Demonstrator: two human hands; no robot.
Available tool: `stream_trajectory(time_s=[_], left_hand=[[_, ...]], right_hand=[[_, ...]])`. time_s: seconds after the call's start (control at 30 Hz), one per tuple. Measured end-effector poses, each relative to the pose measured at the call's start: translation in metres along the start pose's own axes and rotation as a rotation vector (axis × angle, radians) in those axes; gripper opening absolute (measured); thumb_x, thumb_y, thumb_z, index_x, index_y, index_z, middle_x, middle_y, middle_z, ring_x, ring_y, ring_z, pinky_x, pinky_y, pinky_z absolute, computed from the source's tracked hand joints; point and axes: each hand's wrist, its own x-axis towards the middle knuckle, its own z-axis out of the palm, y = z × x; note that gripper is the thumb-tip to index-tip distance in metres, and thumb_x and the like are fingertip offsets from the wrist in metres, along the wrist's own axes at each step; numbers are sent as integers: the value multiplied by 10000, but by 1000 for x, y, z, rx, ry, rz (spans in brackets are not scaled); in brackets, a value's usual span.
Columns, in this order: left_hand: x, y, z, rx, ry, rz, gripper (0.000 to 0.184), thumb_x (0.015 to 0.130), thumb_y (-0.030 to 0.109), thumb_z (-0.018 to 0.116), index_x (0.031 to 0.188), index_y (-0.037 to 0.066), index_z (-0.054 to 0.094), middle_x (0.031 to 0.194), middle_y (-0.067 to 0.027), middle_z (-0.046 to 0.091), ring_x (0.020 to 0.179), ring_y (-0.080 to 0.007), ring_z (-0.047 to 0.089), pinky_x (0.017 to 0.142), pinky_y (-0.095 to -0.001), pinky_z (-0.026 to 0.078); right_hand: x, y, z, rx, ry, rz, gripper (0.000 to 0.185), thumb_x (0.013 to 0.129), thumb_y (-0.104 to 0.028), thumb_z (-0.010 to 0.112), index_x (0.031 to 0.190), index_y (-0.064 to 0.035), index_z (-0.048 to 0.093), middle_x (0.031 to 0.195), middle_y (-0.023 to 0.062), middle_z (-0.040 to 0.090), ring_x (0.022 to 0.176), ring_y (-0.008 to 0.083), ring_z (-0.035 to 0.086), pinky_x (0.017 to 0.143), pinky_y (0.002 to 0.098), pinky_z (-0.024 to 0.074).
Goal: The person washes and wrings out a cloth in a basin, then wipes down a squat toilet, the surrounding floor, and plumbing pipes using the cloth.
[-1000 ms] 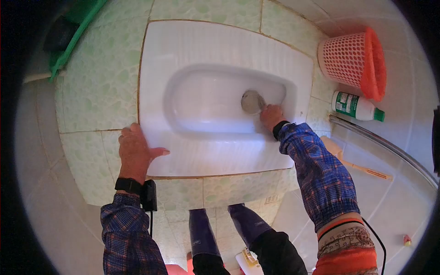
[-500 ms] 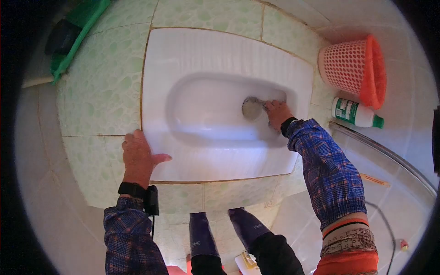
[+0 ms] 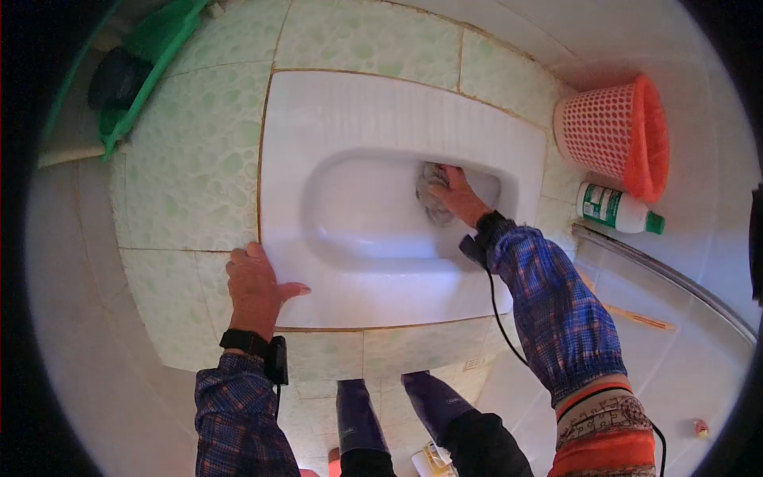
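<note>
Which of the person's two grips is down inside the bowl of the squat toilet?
The right grip, inside the bowl with the dark cuff behind it; the left grip rests outside, at the left edge of the squat toilet.

- The left arm (image 3: 242, 417) rises from the lower edge, almost straight ahead.
- The left wrist (image 3: 245, 342) is roughly in line with it.
- The left hand (image 3: 256, 292) is back-up, fingers close together and pointing forward, thumb stuck out to the right.
- The right arm (image 3: 556, 310) slants forward and leftward.
- The right hand (image 3: 458, 197) reaches farther forward than the left, fingers pointing left and partly bent, fingertips hard to make out.
- The legs (image 3: 363, 417) stand apart, between the arms.
</note>
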Motion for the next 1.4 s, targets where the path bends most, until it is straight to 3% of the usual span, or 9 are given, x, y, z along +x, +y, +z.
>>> stream_trajectory(time_s=[0.07,0.23,0.5,0.83,0.93,1.03,1.13,1.23,1.4], left_hand=[[0,3,-5,74,-36,-6,924,452,579,890,1036,1,466,1008,-161,517,932,-288,573,788,-346,527],[-2,5,-6,67,-35,-2,912,466,610,875,1018,11,465,1003,-144,513,925,-269,577,781,-326,534],[1,0,2,156,9,49,937,430,690,832,1009,45,477,934,-95,538,931,-238,565,763,-305,500],[2,5,-8,51,-105,-61,912,467,582,885,1062,24,478,1071,-149,505,989,-291,567,774,-362,559],[6,5,-15,98,-129,-85,916,476,592,878,1070,24,473,1063,-141,506,994,-287,573,770,-346,565],[-1,10,-11,70,-128,-74,929,476,605,872,1080,23,472,1066,-139,507,989,-280,577,773,-338,567],[2,5,-10,107,-125,-66,934,472,610,872,1078,21,473,1066,-138,509,983,-275,581,755,-331,569],[1,0,-4,103,-85,-27,935,469,622,866,1069,22,473,1057,-138,512,975,-272,583,740,-321,570],[0,10,-23,71,-147,-91,934,471,644,855,1060,27,474,1042,-140,516,972,-274,587,737,-322,571]], right_hand=[[-2,-4,25,-111,33,-22,469,785,-64,570,1253,-37,548,1248,235,548,1167,412,519,1044,433,400],[-25,-20,24,-461,-908,-188,615,786,-24,564,1375,-67,395,1305,283,446,1147,489,489,1048,474,396],[10,-104,27,40,-85,-365,553,832,-73,603,1349,-28,412,1232,232,486,1178,433,469,1013,461,408],[-12,-92,52,-427,-996,-422,211,842,-52,557,1042,-39,623,1063,193,601,1021,416,589,849,490,495],[-3,-104,4,-789,-772,-417,257,832,-53,566,1084,-103,580,1063,191,562,1076,389,541,892,429,473],[6,-153,29,-39,-153,-434,305,813,-29,574,1113,-87,556,1116,204,536,1135,376,511,913,429,471],[18,-148,112,-251,-88,-631,350,804,-26,592,1147,-65,533,1173,199,511,1167,372,485,939,429,465],[1,-148,97,-427,-680,-718,364,805,-20,592,1163,-59,532,1187,180,517,1171,379,482,964,428,453],[6,-119,19,-643,-683,-443,284,882,-152,548,1159,-104,585,1105,177,583,1007,369,605,847,450,531]])
